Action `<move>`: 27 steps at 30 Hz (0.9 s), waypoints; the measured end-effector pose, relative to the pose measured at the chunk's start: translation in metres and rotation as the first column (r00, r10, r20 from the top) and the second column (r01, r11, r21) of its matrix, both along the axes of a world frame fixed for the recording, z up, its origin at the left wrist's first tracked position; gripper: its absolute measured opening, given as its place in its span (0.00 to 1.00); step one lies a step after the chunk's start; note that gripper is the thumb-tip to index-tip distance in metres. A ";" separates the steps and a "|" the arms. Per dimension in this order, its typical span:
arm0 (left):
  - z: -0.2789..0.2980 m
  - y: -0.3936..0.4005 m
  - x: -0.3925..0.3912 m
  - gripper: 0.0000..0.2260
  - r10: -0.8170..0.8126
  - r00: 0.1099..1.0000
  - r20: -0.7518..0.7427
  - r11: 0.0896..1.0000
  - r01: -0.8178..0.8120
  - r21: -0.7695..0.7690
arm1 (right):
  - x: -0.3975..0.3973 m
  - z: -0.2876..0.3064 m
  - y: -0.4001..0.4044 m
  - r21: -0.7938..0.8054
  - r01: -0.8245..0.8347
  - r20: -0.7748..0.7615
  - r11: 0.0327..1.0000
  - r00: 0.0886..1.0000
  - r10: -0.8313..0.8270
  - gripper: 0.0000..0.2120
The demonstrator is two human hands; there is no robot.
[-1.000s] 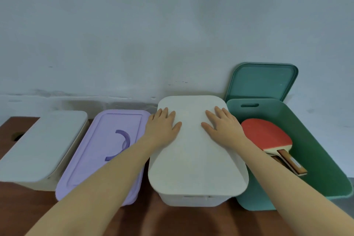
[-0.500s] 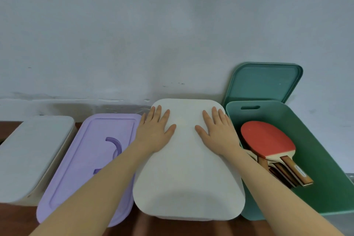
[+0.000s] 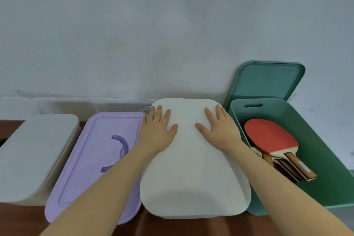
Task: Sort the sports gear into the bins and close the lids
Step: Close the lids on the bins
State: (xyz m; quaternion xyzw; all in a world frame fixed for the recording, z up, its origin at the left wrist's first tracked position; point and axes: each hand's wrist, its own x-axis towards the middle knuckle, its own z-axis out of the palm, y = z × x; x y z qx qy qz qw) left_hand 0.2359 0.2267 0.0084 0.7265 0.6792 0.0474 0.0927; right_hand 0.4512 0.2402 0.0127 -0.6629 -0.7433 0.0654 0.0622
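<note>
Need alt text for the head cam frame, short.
Both hands, left hand and right hand, press flat on the white lid of the middle bin. To its right, an open green bin holds table tennis paddles, its green lid leaning on the wall; a purple bin and another white bin sit closed on the left.

wall [image 3: 172,25]: pale grey-blue, scuffed near base | table [image 3: 182,226]: reddish-brown wood

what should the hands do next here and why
Probably lift the right hand off the white lid and reach for the green lid leaning on the wall. Both hands lie flat on the white lid, which looks seated, while the green bin with the paddles stands open; the left hand can follow.
</note>
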 end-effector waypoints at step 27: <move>0.093 0.024 0.197 0.25 -0.105 0.994 -0.004 0.932 0.100 0.348 | 0.193 0.081 0.010 0.300 0.032 -0.042 0.953 0.999 -0.020 0.27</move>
